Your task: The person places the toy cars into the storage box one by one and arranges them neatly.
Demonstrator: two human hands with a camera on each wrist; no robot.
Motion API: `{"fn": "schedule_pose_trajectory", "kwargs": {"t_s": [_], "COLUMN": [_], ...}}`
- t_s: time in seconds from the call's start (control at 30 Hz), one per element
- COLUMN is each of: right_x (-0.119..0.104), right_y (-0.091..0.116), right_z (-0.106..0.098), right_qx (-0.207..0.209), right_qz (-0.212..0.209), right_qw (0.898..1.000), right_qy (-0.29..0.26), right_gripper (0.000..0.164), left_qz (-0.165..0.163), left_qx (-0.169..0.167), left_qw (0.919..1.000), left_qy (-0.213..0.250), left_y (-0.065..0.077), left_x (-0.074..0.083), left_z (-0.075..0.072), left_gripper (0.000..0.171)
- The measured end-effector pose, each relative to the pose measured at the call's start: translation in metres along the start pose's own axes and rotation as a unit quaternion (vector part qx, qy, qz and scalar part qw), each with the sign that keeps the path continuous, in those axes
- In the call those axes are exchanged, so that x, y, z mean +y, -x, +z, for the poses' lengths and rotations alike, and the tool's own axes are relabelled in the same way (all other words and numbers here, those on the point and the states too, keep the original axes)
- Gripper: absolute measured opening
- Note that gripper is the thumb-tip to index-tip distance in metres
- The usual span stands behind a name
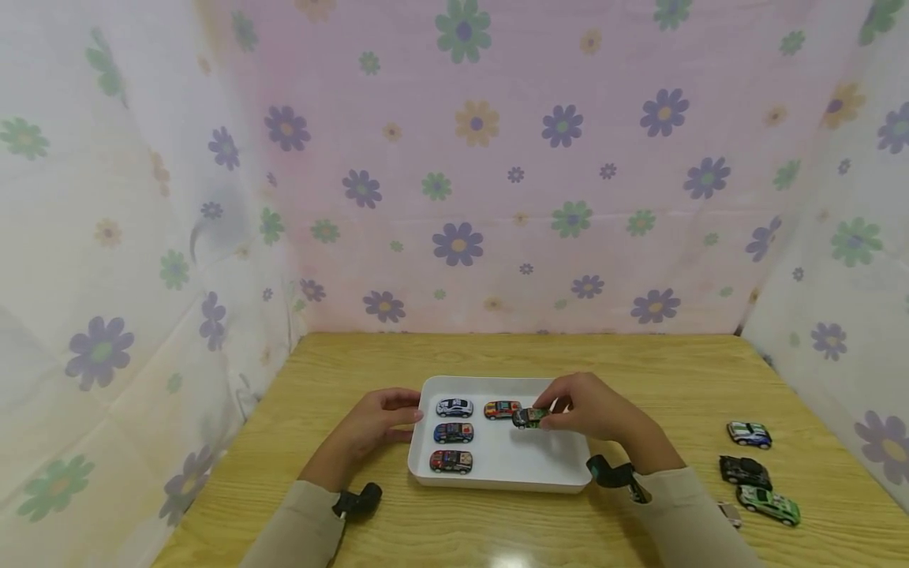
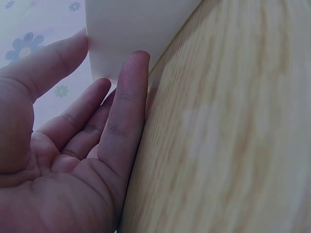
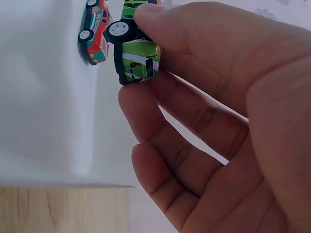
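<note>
A white tray (image 1: pixel 497 465) lies on the wooden table. My right hand (image 1: pixel 592 406) pinches a green and black toy car (image 3: pixel 138 60) between thumb and fingers, just above the tray floor. Close beside that car sits a red and yellow toy car (image 1: pixel 502 409) in the tray. Down the tray's left side stand a white toy car (image 1: pixel 454 407), a blue one (image 1: pixel 453 432) and a dark red one (image 1: pixel 450 461). My left hand (image 1: pixel 379 422) touches the tray's left wall, its fingers extended and holding nothing, as the left wrist view (image 2: pixel 92 131) shows.
On the right of the table (image 1: pixel 341 371) lie a white and blue car (image 1: pixel 750 434), a black car (image 1: pixel 745 471) and a green car (image 1: pixel 768 504). Another car (image 1: pixel 730 514) is partly hidden by my right sleeve. Flowered cloth (image 1: pixel 458 284) hangs behind and at both sides.
</note>
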State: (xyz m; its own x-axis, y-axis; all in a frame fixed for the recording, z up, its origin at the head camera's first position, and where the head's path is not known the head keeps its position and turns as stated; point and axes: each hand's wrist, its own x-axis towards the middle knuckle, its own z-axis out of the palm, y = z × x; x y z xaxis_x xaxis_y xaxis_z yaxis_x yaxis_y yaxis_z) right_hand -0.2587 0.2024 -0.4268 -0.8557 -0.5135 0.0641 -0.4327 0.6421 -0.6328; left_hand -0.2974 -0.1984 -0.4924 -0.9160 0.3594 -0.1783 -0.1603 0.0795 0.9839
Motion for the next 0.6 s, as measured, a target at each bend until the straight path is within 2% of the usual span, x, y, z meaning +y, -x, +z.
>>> {"fn": "schedule_pose_trajectory", "kwargs": {"t_s": [0.23, 0.6], "right_x": [0.000, -0.001], "right_y": [-0.004, -0.007], "right_z": [0.006, 0.012], "right_qx": [-0.005, -0.006], "right_qz": [0.016, 0.002], "right_qw": [1.000, 1.000], "right_qy": [0.000, 0.004], "right_gripper": [0.015, 0.014], "left_qz": [-0.002, 0.001], "left_qx": [0.002, 0.006], "left_qw": [1.0000, 1.0000], "left_qy": [-0.002, -0.002], "left_y": [0.001, 0.002], "left_x": [0.001, 0.001], "left_z": [0.001, 0.002], "left_gripper": [0.052, 0.052]}}
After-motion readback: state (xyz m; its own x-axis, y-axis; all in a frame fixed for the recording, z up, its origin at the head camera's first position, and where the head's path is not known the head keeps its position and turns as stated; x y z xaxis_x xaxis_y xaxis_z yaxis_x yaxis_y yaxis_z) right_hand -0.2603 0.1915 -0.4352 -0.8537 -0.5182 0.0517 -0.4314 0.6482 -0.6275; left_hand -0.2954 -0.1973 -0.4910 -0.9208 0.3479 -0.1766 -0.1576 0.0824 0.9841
